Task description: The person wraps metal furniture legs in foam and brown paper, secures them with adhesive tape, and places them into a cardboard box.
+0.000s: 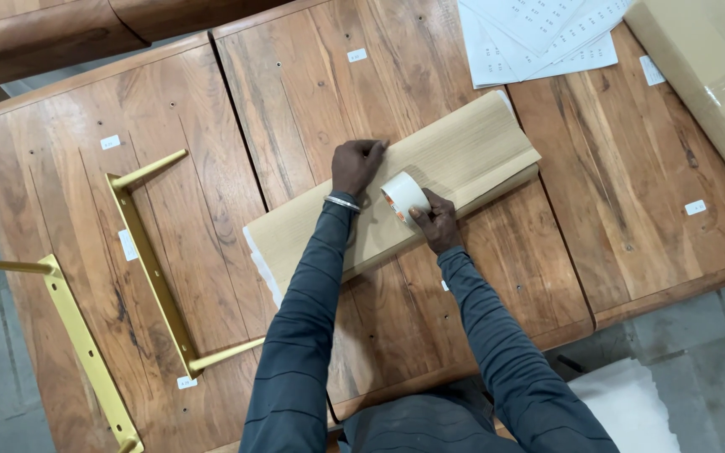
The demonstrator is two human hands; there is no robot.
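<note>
Now we press our left hand flat, fingers curled, on the paper-wrapped board lying across the wooden table, while our right hand grips the tape roll resting on it.

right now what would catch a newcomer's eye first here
At the centre, a long paper-wrapped bundle lies slanted across the wooden tabletops; the left hand presses it while the right hand holds a tape roll on it. Gold metal brackets gleam at left.

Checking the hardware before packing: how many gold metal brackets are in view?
2. One gold bracket lies on the wooden panel, left of the left hand; another at the far-left edge, partly cropped. More may be hidden.
</note>
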